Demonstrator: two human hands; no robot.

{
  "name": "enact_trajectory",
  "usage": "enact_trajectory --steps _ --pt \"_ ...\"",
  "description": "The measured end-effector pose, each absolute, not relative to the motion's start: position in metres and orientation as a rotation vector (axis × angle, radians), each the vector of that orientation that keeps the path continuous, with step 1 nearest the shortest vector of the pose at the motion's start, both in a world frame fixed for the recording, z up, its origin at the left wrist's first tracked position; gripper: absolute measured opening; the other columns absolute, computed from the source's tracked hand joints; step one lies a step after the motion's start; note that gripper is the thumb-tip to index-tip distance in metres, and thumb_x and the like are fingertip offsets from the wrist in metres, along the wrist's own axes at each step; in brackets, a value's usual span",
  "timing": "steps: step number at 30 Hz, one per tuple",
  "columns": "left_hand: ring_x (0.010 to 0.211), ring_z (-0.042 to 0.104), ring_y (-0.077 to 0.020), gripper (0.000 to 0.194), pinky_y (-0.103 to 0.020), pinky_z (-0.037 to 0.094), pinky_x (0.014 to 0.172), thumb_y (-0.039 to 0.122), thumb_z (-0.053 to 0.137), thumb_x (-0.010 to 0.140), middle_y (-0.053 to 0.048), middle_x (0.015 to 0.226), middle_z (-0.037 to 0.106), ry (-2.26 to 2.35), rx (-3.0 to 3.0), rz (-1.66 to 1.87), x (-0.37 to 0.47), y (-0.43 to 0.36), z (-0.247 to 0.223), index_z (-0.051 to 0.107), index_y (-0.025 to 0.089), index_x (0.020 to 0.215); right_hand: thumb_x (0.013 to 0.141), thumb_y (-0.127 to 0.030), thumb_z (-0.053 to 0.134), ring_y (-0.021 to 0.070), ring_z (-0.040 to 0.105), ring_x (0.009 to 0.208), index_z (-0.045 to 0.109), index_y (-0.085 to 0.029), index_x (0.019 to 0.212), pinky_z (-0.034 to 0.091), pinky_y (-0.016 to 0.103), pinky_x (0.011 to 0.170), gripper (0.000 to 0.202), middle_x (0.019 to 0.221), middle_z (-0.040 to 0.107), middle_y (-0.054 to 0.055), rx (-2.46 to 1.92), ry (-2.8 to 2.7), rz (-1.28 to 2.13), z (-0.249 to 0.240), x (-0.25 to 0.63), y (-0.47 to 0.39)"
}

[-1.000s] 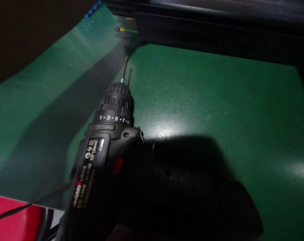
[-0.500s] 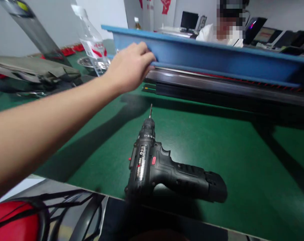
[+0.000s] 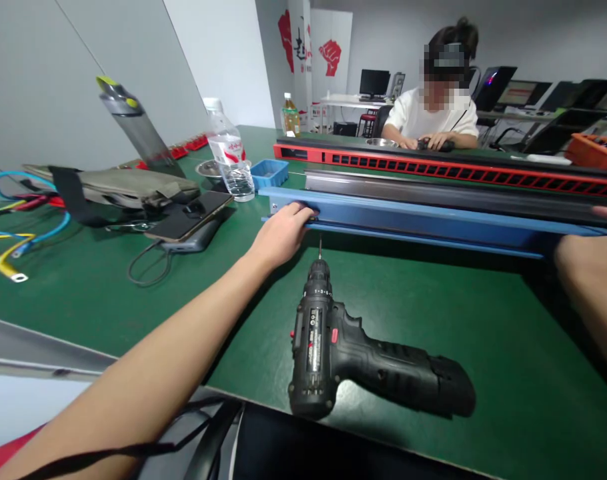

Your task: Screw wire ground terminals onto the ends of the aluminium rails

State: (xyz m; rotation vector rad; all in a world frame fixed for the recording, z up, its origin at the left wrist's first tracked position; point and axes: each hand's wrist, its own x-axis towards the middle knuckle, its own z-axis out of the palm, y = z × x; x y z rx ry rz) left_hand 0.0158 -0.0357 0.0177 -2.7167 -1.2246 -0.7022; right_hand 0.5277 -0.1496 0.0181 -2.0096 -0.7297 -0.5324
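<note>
- Blue rail (image 3: 418,223) is long and straight, with one lip along the top, another along the bottom, and a darker blue face between them
- It is placed crosswise over the green table (image 3: 508,373), just beyond the bit of the black drill (image 3: 313,347), which lies on its side; whether the rail rests fully on the table, I cannot tell
- The left hand (image 3: 283,230) grips the rail's left end with curled fingers; the right hand (image 3: 591,263) is at the right end, partly out of view, one finger stretched, and I cannot tell if it grips
- Behind stands a blue tray (image 3: 269,175), its content not clear to me; near it, a clear bottle (image 3: 230,150) has some clear liquid, and an orange bin (image 3: 596,153) at far right holds dark things
- Half a second ago, the rail appeared higher and hid the tray; now it is lower, and the right hand has come into view
</note>
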Motion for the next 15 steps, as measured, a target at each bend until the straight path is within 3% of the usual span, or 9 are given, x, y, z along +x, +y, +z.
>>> enact_trajectory --steps 5,15 --pt "0.118 0.06 -0.0265 0.04 -0.044 0.051 0.107 0.015 0.042 0.094 -0.012 0.125 0.063 -1.232 -2.732 -0.648 0.014 -0.03 0.006 0.064 0.018 0.127 0.049 -0.01 0.052 0.0353 0.062 0.107 0.072 -0.009 0.117 0.042 0.046 0.103 0.071 0.113 0.069 0.014 -2.013 -0.597 -0.542 0.017 0.513 -0.15" --pt "0.11 0.059 -0.0255 0.047 -0.043 0.049 0.103 0.021 0.037 0.101 -0.011 0.128 0.06 -1.162 -2.775 -0.333 0.019 -0.023 0.001 0.059 0.026 0.142 0.048 -0.01 0.053 0.0355 0.06 0.102 0.072 -0.014 0.102 0.041 0.049 0.101 0.058 0.102 0.065 0.011 -2.029 -0.598 -0.513 0.004 0.521 -0.147"
